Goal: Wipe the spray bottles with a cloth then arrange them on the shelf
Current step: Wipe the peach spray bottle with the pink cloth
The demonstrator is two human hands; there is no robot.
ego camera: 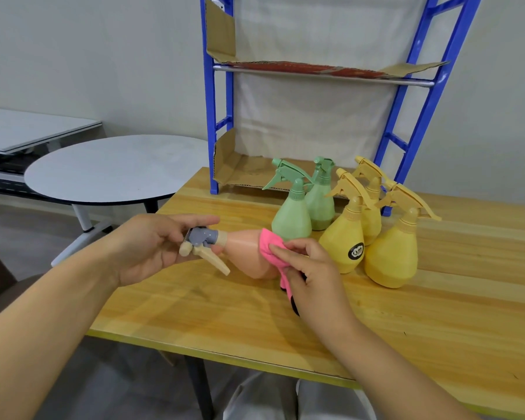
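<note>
A: What stands around the wooden table (406, 322)?

B: At its far edge sits a blue shelf (419, 95), its levels lined with cardboard (234, 168). A round grey table (112, 168) is off to the left of the wooden one, well apart from the bottles. In front of the shelf's bottom level a cluster of upright spray bottles partly blocks it.

A: And the hands?

B: The left hand (152, 247) is curled around the grey sprayer head of a peach spray bottle (249, 253), held on its side above the wooden table. The right hand (309, 268) has its fingers pressed together on a pink cloth (270, 247), pinching it against the bottle's body.

A: How many bottles?

B: Six. One peach in hand; two green spray bottles (291, 219) touching each other; three yellow spray bottles (391, 256) just right of the green ones, the front-left one bearing a black label. One cloth, one shelf.
</note>
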